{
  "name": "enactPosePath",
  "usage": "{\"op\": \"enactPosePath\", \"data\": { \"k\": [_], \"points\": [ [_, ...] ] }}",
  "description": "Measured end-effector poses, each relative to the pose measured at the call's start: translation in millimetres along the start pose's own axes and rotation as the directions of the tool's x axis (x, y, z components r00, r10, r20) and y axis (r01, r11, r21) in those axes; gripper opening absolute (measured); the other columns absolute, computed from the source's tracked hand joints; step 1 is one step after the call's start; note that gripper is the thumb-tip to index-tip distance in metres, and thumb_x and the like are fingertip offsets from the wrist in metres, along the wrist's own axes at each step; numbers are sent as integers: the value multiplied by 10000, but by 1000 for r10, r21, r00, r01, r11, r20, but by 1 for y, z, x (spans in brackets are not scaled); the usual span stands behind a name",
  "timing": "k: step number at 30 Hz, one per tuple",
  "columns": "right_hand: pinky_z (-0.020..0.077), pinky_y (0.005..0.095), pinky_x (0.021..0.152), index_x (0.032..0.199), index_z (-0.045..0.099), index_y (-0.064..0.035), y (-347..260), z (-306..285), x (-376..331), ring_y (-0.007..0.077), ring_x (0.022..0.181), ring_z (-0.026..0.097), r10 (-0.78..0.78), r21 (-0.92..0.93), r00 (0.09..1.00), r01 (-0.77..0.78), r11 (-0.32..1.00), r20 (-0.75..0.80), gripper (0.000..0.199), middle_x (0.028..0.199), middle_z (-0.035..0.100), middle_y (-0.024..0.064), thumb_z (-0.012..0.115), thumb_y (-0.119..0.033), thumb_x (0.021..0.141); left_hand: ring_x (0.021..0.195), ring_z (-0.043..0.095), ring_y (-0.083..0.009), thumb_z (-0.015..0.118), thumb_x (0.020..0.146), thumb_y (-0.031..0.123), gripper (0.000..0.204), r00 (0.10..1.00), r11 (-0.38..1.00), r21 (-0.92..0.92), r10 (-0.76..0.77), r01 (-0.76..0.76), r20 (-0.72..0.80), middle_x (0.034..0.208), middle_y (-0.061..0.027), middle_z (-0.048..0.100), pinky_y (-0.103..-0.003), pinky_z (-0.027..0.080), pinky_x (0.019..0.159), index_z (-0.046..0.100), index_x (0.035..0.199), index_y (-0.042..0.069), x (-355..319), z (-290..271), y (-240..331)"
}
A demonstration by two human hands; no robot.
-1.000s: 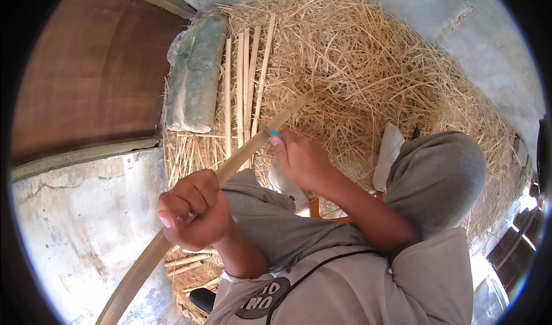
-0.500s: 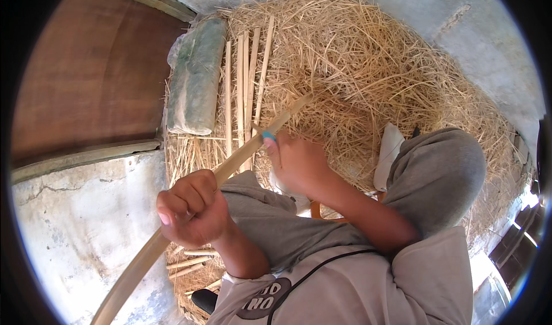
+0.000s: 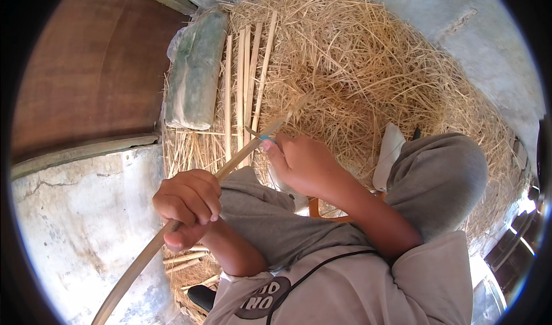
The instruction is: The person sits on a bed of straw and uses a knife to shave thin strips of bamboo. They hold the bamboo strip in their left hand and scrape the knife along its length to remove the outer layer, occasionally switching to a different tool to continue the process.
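Note:
A long bamboo strip (image 3: 137, 269) slants from the lower left up to the straw, its far end blurred. My left hand (image 3: 188, 201) is closed around its middle, the thumb showing below the fingers. Further up the strip, my right hand (image 3: 305, 163) is closed on a small knife (image 3: 253, 133) with a bit of blue at its handle. The knife's short blade lies across the strip, pointing up and left. Most of the handle is hidden inside my right fist.
Loose straw-like shavings (image 3: 356, 55) heap up ahead against the grey wall (image 3: 489, 43). Several cut strips (image 3: 240, 89) lie beside a plastic-wrapped green roll (image 3: 198, 75). A brown panel (image 3: 95, 75) is at the left. My bent knee (image 3: 440, 178) rises at the right.
The bamboo strip has been turned and now shows a narrower side. My left hand has rolled over on it, bringing the thumb below. More of the knife blade shows.

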State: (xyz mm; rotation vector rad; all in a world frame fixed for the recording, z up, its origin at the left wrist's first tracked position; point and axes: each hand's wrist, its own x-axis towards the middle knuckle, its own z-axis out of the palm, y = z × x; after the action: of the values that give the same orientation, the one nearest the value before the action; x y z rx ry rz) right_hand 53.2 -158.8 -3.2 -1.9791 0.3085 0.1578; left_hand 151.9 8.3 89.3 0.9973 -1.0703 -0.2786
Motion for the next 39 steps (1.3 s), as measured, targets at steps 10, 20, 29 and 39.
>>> {"op": "enactPosePath", "data": {
  "k": [10,20,29,39],
  "points": [
    [510,549,711,1005,664,7,16,-4,-3,453,747,666,1,37,999,0,999,-36,574,731,653,237,313,-434,1113,697,633,-199,765,925,442,563,932,979,-130,-105,159,348,620,-45,692,-319,388,584,576,520,99,12,-18,2],
    [531,524,705,987,651,-4,23,-2,-7,448,731,669,-8,-52,997,4,999,-81,534,710,649,229,348,-428,1105,378,436,-160,731,897,266,490,928,973,-174,-79,151,364,554,-52,622,-296,328,367,523,491,88,15,-10,-3],
    [529,560,674,1040,629,3,21,4,-5,445,688,677,123,-49,990,-126,991,-68,497,704,664,217,372,-418,1098,340,378,-157,657,826,175,423,955,980,-141,-97,141,281,446,-31,501,-315,272,346,469,459,82,16,-3,-4],
    [542,566,690,992,641,20,53,10,-1,452,696,682,159,9,983,-159,987,-90,607,684,650,244,286,-459,1107,340,348,-165,631,813,137,405,955,987,-108,-83,118,286,435,-24,448,-318,257,348,440,459,87,17,9,-2]
  ]
}}
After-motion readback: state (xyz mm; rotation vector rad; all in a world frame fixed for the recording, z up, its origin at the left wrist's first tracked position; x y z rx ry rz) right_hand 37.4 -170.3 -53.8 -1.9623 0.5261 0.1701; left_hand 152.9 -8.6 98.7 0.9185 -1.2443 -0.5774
